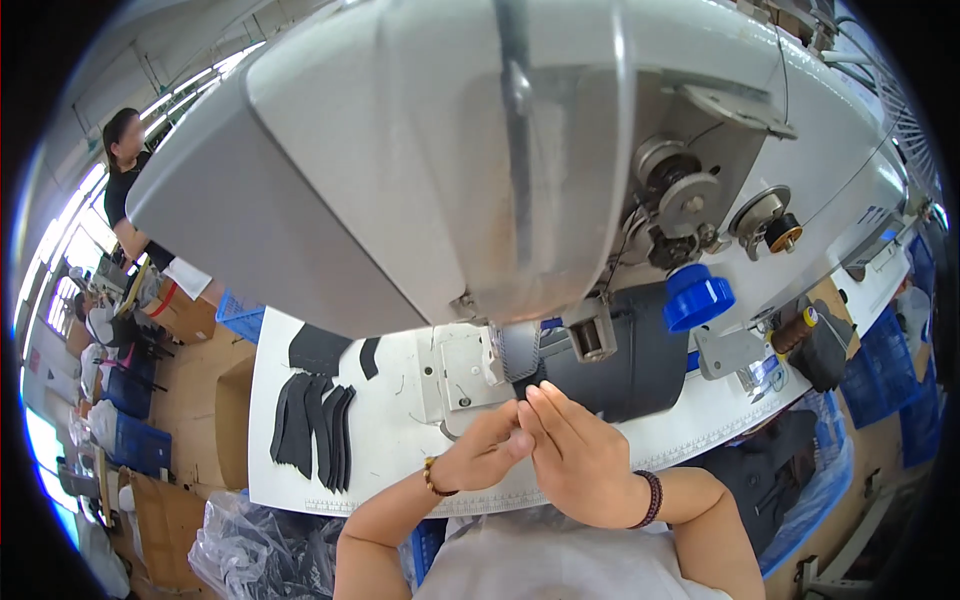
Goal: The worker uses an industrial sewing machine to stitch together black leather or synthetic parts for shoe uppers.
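Observation:
Both my hands meet just in front of the needle area of a large white sewing machine (440, 180). My left hand (482, 450) is closed, its fingertips at the edge of a small black fabric piece (527, 385). Against it, my right hand (580, 462) has its fingers pressed together, the tips on the same edge. Most of what lies between the fingers is hidden. Right behind the fingertips stands a grey curved piece (520, 350) under the machine head. A larger black fabric panel (645, 350), curved, lies to the right under the machine arm.
Several black fabric strips (312, 430) lie on the white table (400, 450) at left, beside a darker cut piece (318, 348). A blue knob (698, 298) juts from the machine. A thread cone (795, 330) stands at right. Another person (125, 190) stands far left.

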`<control>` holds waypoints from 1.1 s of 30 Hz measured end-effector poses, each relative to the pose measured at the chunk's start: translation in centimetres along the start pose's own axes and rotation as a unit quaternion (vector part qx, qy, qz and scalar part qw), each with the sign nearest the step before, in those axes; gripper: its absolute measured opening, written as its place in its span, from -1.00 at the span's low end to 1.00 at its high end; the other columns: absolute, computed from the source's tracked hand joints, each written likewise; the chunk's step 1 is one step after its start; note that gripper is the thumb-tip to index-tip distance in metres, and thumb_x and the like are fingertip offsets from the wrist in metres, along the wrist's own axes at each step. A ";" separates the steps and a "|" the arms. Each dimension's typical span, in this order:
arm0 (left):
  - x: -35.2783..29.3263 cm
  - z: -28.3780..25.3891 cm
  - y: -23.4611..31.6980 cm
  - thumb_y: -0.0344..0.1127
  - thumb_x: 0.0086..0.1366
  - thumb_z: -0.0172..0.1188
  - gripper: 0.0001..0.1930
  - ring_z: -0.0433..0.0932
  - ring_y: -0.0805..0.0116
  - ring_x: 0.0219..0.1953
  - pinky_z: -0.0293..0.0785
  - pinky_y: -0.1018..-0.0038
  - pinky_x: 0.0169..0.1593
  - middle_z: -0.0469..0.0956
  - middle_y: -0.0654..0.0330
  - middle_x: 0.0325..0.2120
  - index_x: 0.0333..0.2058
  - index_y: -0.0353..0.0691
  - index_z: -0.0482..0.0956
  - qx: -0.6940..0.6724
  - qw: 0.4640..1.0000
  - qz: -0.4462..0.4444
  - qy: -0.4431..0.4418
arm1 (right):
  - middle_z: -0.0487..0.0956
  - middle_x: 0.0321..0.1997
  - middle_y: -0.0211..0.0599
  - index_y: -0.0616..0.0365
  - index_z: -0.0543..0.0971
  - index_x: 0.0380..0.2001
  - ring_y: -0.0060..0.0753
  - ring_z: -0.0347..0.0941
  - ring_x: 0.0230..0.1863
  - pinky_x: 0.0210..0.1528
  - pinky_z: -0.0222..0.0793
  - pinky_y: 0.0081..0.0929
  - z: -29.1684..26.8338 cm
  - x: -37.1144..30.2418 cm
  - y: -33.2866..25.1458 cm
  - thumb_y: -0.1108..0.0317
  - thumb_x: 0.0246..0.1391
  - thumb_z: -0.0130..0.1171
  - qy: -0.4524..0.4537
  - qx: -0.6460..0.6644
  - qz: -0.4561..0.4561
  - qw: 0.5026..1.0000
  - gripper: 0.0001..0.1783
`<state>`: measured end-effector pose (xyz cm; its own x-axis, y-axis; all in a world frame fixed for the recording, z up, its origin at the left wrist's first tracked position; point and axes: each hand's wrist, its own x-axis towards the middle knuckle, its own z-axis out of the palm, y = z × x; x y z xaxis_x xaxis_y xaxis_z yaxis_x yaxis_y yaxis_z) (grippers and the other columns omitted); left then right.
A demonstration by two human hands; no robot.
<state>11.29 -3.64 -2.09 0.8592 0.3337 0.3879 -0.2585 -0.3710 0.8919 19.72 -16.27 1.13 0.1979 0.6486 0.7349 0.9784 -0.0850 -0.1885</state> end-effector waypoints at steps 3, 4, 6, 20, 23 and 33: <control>0.8 0.1 -0.6 -0.11 0.33 -0.11 -0.68 0.42 0.61 -0.33 0.34 0.67 -0.31 0.47 0.31 -0.36 -0.23 -0.28 0.40 -0.207 0.957 -0.180 -0.099 | 0.50 -0.15 -0.07 0.31 0.52 -0.29 -0.13 0.45 -0.08 -0.11 0.43 -0.34 -0.8 -0.4 0.9 0.51 -0.22 0.13 -0.048 0.070 -0.006 0.996 -0.70; 1.3 0.0 -0.6 0.01 0.35 -0.20 -0.56 0.39 0.63 -0.36 0.32 0.69 -0.33 0.44 0.35 -0.37 -0.13 -0.29 0.36 -0.225 0.928 -0.256 -0.149 | 0.49 -0.17 -0.03 0.34 0.52 -0.31 -0.10 0.44 -0.06 -0.10 0.42 -0.35 -1.4 -0.4 1.5 0.51 -0.20 0.10 -0.087 0.121 -0.007 0.989 -0.72; 1.1 2.0 0.2 -0.04 0.37 -0.21 -0.61 0.33 0.71 -0.43 0.27 0.70 -0.41 0.43 0.37 -0.44 -0.21 -0.28 0.40 -0.248 0.940 -0.217 -0.086 | 0.49 -0.14 -0.04 0.35 0.52 -0.28 -0.11 0.44 -0.05 -0.07 0.40 -0.33 -3.0 -0.6 2.4 0.50 -0.17 0.12 -0.117 0.156 -0.005 0.981 -0.72; -1.8 0.6 3.7 -0.27 0.35 -0.09 -0.70 0.31 0.57 -0.44 0.32 0.62 -0.30 0.47 0.17 -0.49 -0.10 -0.40 0.36 -0.091 0.954 -0.124 -0.257 | 0.24 0.17 -0.02 0.38 0.07 0.20 -0.26 0.21 0.17 0.21 0.03 -0.50 -8.5 -7.3 5.5 0.36 -0.36 0.40 0.140 0.633 0.437 0.624 0.04; -3.4 0.6 3.6 -0.27 0.34 -0.07 -0.65 0.40 0.57 -0.26 0.34 0.62 -0.14 0.52 0.14 -0.28 -0.01 -0.40 0.32 -0.117 0.964 -0.128 -0.201 | 0.26 0.16 -0.07 0.32 0.08 0.21 -0.27 0.23 0.15 0.22 0.02 -0.50 -8.4 -6.7 3.7 0.43 -0.32 0.32 0.251 0.496 0.356 0.751 -0.03; -12.1 -4.9 11.9 -0.37 0.10 0.23 -0.76 0.50 0.30 -0.52 0.37 0.49 -0.43 0.47 -0.05 -0.53 -0.27 -0.32 0.48 0.295 0.949 -0.084 0.065 | 0.16 0.23 -0.15 0.22 0.06 0.23 -0.29 0.07 0.24 0.27 -0.06 -0.42 -5.5 -3.4 -2.6 0.42 -0.23 0.23 0.270 0.544 0.243 0.757 -0.10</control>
<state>-4.37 -7.82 5.00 0.7941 0.5221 0.3111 0.2035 -0.7108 0.6733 16.86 -22.46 2.69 0.8011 0.3128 0.5103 0.2126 0.6483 -0.7311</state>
